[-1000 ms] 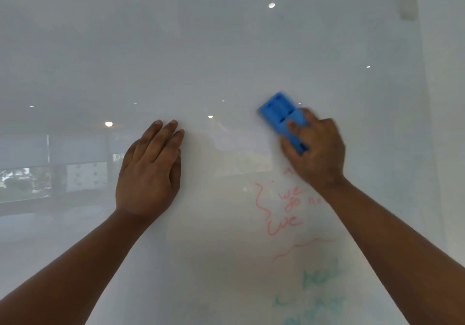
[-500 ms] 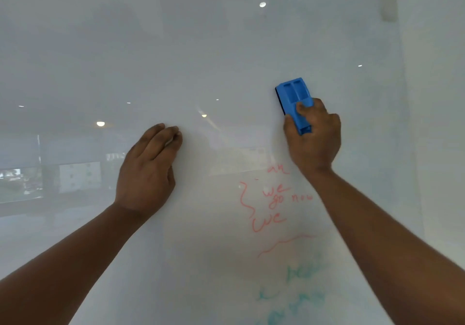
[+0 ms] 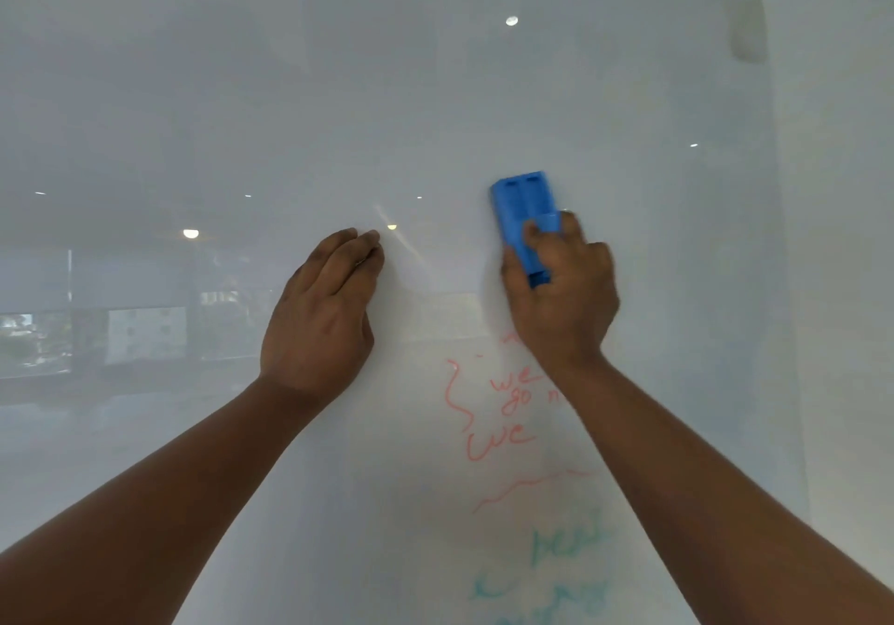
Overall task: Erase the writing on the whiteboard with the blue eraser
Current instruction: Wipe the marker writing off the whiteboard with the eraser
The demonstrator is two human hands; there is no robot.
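Glossy white fills nearly all I can see: a whiteboard [image 3: 435, 106] mounted on a paler wall [image 3: 841, 189], its sheen mirroring ceiling lights [image 3: 511, 21] and a row of windows [image 3: 96, 339] at 9 o'clock.

Nearest me, both bare forearms rise from the lower corners toward the middle. Between them, at 6 o'clock, I see smeared teal writing [image 3: 563, 552], too blurred for me to read. Just above it runs a wavy red line, then red writing [image 3: 503, 411] where I can make out "we", "go" and "we" beside a squiggly bracket; its right edge is hidden behind my right wrist.

Further up, my left hand [image 3: 321, 314] lies open with fingers together, resting flat against the board at the centre. At 3 o'clock from it, and apart from it, my right hand [image 3: 561, 295] is clenched around the lower half of the blue eraser [image 3: 525, 208], thumb on its left edge and fingers curled over its back. It is slightly motion-blurred. That eraser stands nearly upright against the board, above the red writing and not touching it, its ribbed upper half poking out toward 12 o'clock.

At the board's far upper right corner sits a greyish mounting patch [image 3: 747, 36].
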